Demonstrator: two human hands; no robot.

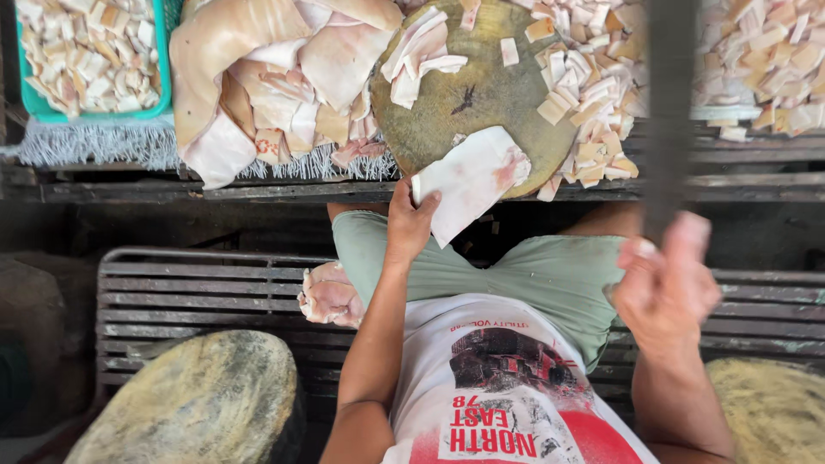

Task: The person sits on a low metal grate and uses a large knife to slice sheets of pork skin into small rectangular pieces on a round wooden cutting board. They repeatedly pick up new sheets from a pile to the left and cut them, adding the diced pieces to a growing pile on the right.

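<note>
I am wearing a white sleeveless shirt with a red, black and grey print showing at six o'clock, and sage-green shorts above it toward twelve o'clock. My arms are showing bare, and my left hand and right hand are wearing no gloves.

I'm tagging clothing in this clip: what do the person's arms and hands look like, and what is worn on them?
Both arms are bare from the shoulder down: no sleeves reach them, and no gloves, watch or rings show. The left hand is sharp, with bare fingers. The right hand is blurred, so small details there cannot be made out.
</note>
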